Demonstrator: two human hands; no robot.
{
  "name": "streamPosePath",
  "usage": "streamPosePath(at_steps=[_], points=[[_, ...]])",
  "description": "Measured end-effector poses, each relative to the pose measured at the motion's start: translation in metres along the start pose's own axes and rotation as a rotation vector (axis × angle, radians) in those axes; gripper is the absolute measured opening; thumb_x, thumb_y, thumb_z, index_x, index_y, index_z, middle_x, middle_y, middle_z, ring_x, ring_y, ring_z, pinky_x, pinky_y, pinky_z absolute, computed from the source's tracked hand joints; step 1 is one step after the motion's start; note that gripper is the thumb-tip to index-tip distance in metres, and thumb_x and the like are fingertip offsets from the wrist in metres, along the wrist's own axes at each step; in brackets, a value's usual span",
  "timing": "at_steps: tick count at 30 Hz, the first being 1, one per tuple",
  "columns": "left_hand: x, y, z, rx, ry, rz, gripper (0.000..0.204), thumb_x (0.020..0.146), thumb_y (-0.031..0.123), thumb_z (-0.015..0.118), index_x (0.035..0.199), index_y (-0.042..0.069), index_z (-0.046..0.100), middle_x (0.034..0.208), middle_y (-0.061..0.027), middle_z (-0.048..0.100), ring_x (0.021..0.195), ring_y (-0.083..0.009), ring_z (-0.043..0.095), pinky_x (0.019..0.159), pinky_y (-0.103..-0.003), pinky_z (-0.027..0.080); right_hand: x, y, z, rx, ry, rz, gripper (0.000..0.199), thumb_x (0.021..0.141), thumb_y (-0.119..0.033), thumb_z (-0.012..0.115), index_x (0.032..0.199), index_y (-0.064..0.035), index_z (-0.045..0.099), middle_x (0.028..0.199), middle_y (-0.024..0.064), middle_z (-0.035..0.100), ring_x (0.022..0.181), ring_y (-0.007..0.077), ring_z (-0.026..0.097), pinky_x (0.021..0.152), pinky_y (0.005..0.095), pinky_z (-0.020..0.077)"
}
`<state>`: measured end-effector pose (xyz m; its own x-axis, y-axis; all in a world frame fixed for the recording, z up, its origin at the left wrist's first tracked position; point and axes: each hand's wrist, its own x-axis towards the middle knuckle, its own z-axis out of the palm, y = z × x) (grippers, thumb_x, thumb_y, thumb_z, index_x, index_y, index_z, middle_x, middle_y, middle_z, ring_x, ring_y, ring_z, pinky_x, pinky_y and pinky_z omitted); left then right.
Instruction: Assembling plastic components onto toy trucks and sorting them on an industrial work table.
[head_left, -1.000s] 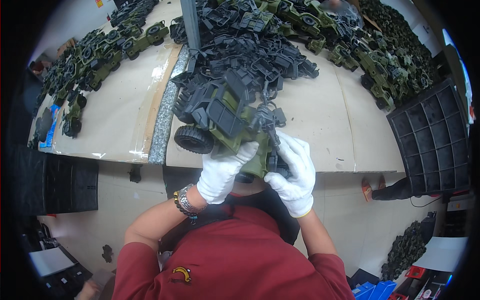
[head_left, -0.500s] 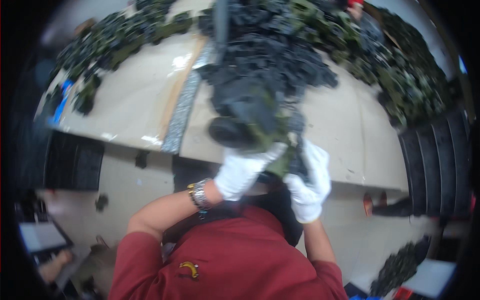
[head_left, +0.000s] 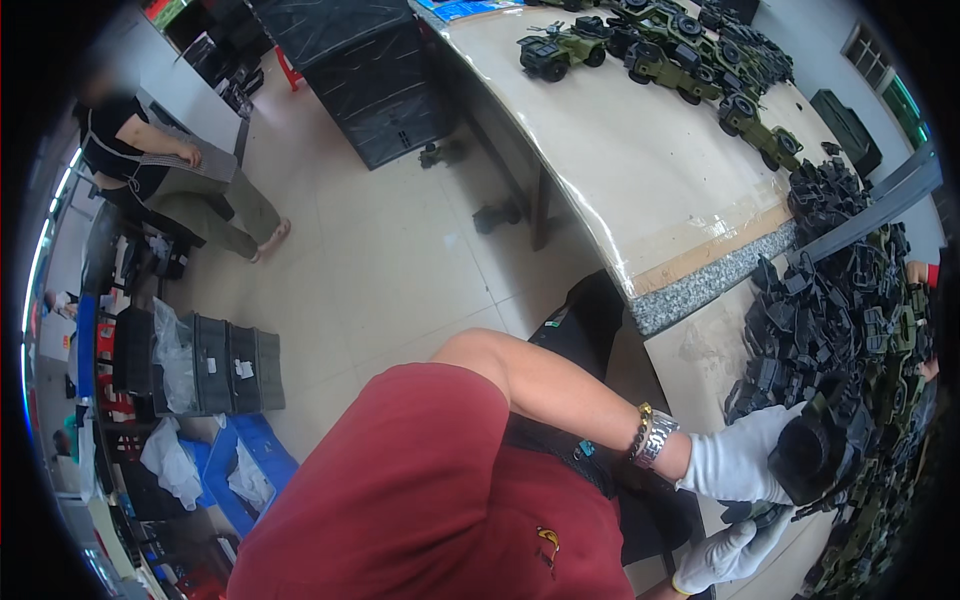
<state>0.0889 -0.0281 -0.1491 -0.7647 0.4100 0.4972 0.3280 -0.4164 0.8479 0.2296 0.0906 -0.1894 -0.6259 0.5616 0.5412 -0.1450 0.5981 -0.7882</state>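
Note:
My left hand, in a white glove, is closed around a dark toy military vehicle with a big black wheel facing up. My right hand, gloved too, is just below it. Its thumb and fingers close on a green part at the underside of the same vehicle, and the fingertips are partly hidden. Beyond both hands a heap of loose black plastic parts lies on the table. Mixed into its right side are many green toy vehicles.
The table has a taped joint and a speckled strip. Finished-looking green toy jeeps line its far side. Black crates stand by the table, more crates and blue bins at left. A person stands far left.
My view has swung far to the left, bringing in the floor, crates and the standing person. The hands now appear at lower right, still at the toy vehicle.

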Motion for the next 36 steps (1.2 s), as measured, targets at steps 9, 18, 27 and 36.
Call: streamPosePath(at_steps=[9, 18, 27, 36], points=[[-0.010, 0.005, -0.005, -0.200, -0.179, -0.285, 0.074, 0.076, 0.023, 0.084, 0.135, 0.000, 0.046, 0.118, -0.0149, 0.059, 0.111, -0.0313, 0.059, 0.102, -0.041, 0.043, -0.003, 0.005, -0.013, -0.084, 0.004, -0.100, 0.039, 0.100, -0.005, 0.054, 0.137, 0.0058, 0.053, 0.100, 0.0055, 0.060, 0.080, 0.0115, 0.053, 0.068, 0.0257, 0.0459], [0.002, 0.019, -0.010, 0.026, -0.162, -0.197, 0.036, 0.085, 0.008, 0.080, 0.118, 0.004, 0.066, 0.111, -0.0047, 0.070, 0.097, -0.0141, 0.066, 0.086, -0.030, 0.054, 0.030, -0.022, -0.001, 0.159, -0.255, -0.080, 0.061, 0.091, -0.039, 0.071, 0.134, 0.0004, 0.058, 0.135, 0.0207, 0.060, 0.118, 0.0363, 0.057, 0.099, 0.0424, 0.0466], [-0.001, 0.011, -0.001, 0.450, -0.313, 0.100, 0.035, 0.085, 0.009, 0.080, 0.117, 0.002, 0.066, 0.108, -0.0045, 0.071, 0.095, -0.0136, 0.067, 0.085, -0.031, 0.054, 0.024, -0.018, -0.006, -0.170, -0.142, -0.363, 0.066, 0.095, -0.044, 0.061, 0.137, 0.0065, 0.054, 0.136, 0.0244, 0.058, 0.108, 0.0410, 0.057, 0.092, 0.0449, 0.0478], [0.002, 0.020, 0.013, -0.599, 0.035, -0.652, 0.034, 0.100, 0.027, 0.063, 0.125, 0.005, 0.060, 0.119, -0.0073, 0.066, 0.105, -0.0186, 0.065, 0.094, -0.036, 0.053, 0.052, -0.050, -0.028, -0.292, -0.278, -0.422, 0.095, 0.082, -0.073, 0.056, 0.137, 0.0042, 0.052, 0.144, 0.0271, 0.049, 0.116, 0.0423, 0.054, 0.099, 0.0488, 0.0420]])
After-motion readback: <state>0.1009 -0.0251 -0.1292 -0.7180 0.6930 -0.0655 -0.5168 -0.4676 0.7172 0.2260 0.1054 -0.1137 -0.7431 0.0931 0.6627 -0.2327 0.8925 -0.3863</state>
